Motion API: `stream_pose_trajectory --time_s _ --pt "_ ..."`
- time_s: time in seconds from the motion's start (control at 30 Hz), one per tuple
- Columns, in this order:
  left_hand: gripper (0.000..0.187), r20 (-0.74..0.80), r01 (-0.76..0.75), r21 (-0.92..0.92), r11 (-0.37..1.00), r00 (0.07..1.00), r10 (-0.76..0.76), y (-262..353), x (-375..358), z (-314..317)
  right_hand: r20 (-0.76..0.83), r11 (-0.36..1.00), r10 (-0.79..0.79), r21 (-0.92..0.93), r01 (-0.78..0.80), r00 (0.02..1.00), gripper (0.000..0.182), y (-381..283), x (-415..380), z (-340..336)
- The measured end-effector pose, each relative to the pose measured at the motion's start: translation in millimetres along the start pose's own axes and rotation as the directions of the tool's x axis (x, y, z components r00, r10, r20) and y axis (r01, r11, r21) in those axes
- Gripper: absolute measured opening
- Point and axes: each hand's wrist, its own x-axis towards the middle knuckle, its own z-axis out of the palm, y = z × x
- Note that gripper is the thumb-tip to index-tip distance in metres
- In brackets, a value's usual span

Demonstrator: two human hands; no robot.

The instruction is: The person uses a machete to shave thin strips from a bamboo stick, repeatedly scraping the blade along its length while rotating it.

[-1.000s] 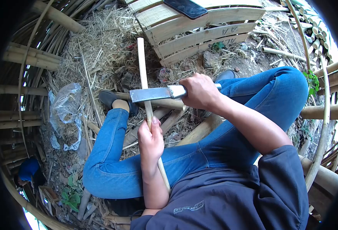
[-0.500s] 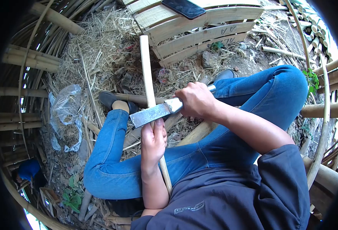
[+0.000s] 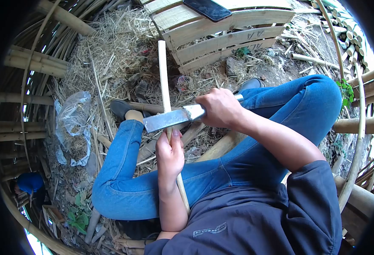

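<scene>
My left hand (image 3: pixel 170 155) is closed round a long pale wooden stick (image 3: pixel 164 80), below the blade. The stick runs from my lap up past my legs, its far end near the crate. In my right hand (image 3: pixel 221 108) is a broad-bladed knife (image 3: pixel 165 120), gripped by its metal handle. Its blade lies across the stick, just above the left fingers. Whether the edge bites into the wood cannot be made out.
A slatted wooden crate (image 3: pixel 233 32) with a phone (image 3: pixel 207 9) on it stands ahead. Straw and a clear plastic bag (image 3: pixel 74 114) lie at left. Cut bamboo (image 3: pixel 348 34) is stacked at far right. Another person in blue (image 3: pixel 30 182) is at lower left.
The blade has turned and shifted slightly over the stick, its outer end a little higher. My left hand keeps nearly the same place on the stick.
</scene>
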Motion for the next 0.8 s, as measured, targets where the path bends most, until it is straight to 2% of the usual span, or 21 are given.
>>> stream_pose_trajectory --time_s 0.1,0.2,0.27,0.4,0.43,0.5,0.53,0.57,0.6,0.7,0.8 --pt "0.026 -0.072 -0.067 0.119 0.991 0.994 0.076 -9 2 3 0.063 0.998 -0.052 -0.034 0.054 0.997 0.016 -3 -5 11" --pt "0.023 -0.077 -0.252 0.398 0.882 0.949 0.306 -11 4 8 0.075 0.996 -0.007 -0.085 0.013 0.997 0.015 2 -4 15" --pt "0.023 -0.07 -0.234 0.39 0.891 0.957 0.282 -9 4 10 0.071 0.995 0.008 -0.099 -0.001 0.997 0.013 3 -4 12" --pt "0.023 -0.088 -0.273 0.385 0.881 0.94 0.33 -12 6 12 0.041 0.993 0.009 -0.122 -0.004 0.999 0.012 5 -1 9" --pt "0.024 -0.075 -0.227 0.393 0.891 0.958 0.277 -11 4 11 0.025 0.992 0.006 -0.129 -0.002 1.0 0.012 7 -1 9" --pt "0.027 -0.054 -0.129 0.408 0.904 0.985 0.165 -7 0 8 -0.098 0.986 0.123 -0.101 -0.133 0.988 0.011 24 7 16" --pt "0.029 -0.052 -0.155 0.397 0.905 0.98 0.191 -7 0 9 -0.13 0.977 0.167 -0.11 -0.182 0.977 0.012 26 12 1" --pt "0.032 -0.054 -0.18 0.383 0.906 0.975 0.216 -9 1 11 -0.081 0.977 0.157 -0.131 -0.167 0.984 0.012 27 14 -11" --pt "0.035 -0.06 -0.204 0.369 0.907 0.968 0.243 -9 2 13 -0.102 0.977 0.157 -0.127 -0.169 0.982 0.012 29 13 -9" --pt "0.029 0.006 -0.065 0.206 0.976 0.998 0.065 -1 1 6 -0.112 0.988 0.151 -0.011 -0.153 0.982 0.012 25 12 6" --pt "0.02 0.121 0.099 -0.159 0.982 0.989 -0.08 21 -8 1 -0.111 0.994 0.111 0.007 -0.11 0.988 0.014 18 8 -2"
